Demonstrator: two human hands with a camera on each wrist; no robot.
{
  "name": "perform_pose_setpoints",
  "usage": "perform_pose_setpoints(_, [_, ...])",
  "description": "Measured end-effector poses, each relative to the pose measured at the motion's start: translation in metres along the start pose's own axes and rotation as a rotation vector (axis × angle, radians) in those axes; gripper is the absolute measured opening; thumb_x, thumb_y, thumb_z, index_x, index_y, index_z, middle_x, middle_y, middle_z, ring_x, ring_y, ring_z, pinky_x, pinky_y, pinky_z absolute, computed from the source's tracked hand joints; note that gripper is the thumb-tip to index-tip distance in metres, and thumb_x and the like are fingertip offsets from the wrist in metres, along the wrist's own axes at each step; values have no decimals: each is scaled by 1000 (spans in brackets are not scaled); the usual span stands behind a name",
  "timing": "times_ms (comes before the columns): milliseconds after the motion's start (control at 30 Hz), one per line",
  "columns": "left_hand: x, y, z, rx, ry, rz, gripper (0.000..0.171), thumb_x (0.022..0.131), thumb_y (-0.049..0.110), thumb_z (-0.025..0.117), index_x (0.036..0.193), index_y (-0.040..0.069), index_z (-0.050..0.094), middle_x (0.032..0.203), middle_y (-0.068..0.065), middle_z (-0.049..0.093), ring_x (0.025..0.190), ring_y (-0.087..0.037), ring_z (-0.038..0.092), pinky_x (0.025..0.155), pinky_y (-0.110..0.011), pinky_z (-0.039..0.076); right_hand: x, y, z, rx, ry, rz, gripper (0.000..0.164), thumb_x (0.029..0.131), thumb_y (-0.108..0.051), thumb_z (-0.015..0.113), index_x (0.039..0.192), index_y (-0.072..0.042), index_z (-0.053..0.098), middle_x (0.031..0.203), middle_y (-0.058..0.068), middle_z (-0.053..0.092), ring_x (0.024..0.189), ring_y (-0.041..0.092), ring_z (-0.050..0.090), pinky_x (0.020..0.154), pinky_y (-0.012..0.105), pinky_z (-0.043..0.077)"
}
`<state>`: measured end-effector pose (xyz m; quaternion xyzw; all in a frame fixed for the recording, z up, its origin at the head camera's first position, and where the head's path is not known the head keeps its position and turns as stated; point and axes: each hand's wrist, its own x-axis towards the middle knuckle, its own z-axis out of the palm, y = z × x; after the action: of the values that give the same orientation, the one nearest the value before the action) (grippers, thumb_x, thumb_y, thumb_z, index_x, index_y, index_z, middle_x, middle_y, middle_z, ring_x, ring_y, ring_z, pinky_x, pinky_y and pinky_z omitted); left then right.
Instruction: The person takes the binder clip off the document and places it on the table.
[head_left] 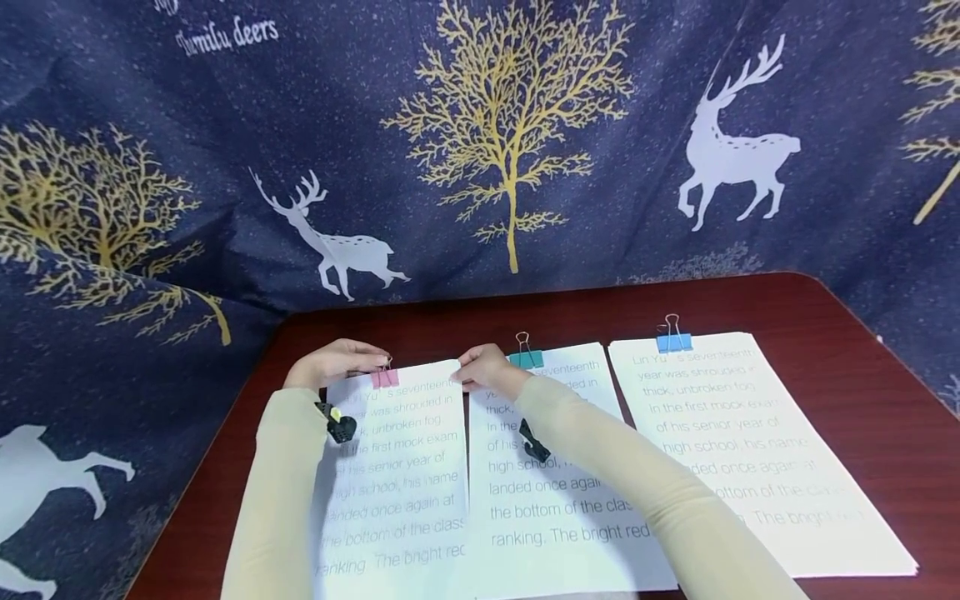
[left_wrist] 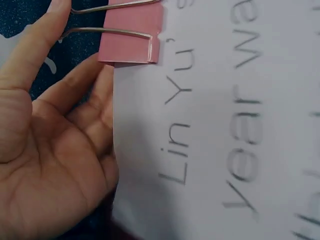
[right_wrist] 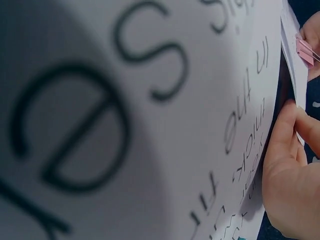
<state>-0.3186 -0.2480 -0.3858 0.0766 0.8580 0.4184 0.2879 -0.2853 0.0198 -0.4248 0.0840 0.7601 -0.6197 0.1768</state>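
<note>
Three stacks of paper lie side by side on a dark red table [head_left: 772, 308] in the head view, and each has its own clip biting its top edge. The pink clip [head_left: 385, 379] holds the left stack [head_left: 397, 508], the green clip [head_left: 527, 360] holds the middle stack [head_left: 555, 560], and the blue clip [head_left: 674, 342] holds the right stack [head_left: 750, 467]. The left hand [head_left: 333, 361] pinches the pink clip near the left stack's top left corner. The right hand [head_left: 483, 368] pinches the top right corner of that same stack, just beside the green clip. Behind the table hangs a dark blue cloth [head_left: 450, 242] with white deer and gold trees.

In the left wrist view, the pink clip sits over the paper's edge, and the paper goes inside its mouth. The thumb [left_wrist: 47, 27] touches the wire handles [left_wrist: 110, 31], and the other fingers go behind the clip and the paper.

In the right wrist view, big black letters from the middle stack fill much of the space. At the right side, the right hand has the left stack's corner between its thumb and fingers. The pink clip shows above, with part of the left hand near it.
</note>
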Motion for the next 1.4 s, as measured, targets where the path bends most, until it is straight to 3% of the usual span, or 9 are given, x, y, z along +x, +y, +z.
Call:
perform_pose_setpoints(167, [3,3,0,-21,-22,-33,54,94,32,60,135,-3,49,128,-12,60,111,-18,57,107,-38,37,-4,0,0,-8,10,-6,25,79,3,73,103,3,66,95,15,65,69,14,63,68,25,58])
perform_pose_setpoints(400, [4,10,0,-31,-9,-116,56,93,33,60,136,-1,48,127,-10,62,117,-23,56,113,-47,29,-5,-1,0,-14,0,-11,26,79,4,73,104,4,66,97,16,65,69,15,62,69,26,58])
perform_pose_setpoints(633, [3,10,-4,-101,-13,-174,58,87,33,68,135,6,51,110,-5,70,105,-19,61,107,-40,36,-5,-3,-1,-27,-8,-26,25,79,4,72,103,5,65,97,16,64,71,16,64,71,27,58])
perform_pose_setpoints(900, [5,9,-5,-62,-17,-59,50,89,22,67,132,-1,53,124,-6,64,110,-14,59,112,-43,32,-3,-1,1,-38,-3,-23,25,78,4,73,102,4,64,97,16,63,74,18,66,71,28,58])
perform_pose_setpoints(1133, [11,14,-9,-78,-23,-30,51,90,18,66,132,-5,51,127,-11,62,101,-9,62,107,-39,40,-4,1,3,-54,-7,-33,24,79,5,72,102,5,63,94,15,62,73,18,66,72,28,58])
perform_pose_setpoints(1400, [15,30,-22,-81,-42,-18,52,93,15,61,135,-11,44,130,-15,57,107,-12,59,110,-43,35,-4,0,1,-61,-12,-42,25,78,5,73,101,4,64,95,15,63,75,18,66,70,27,58])
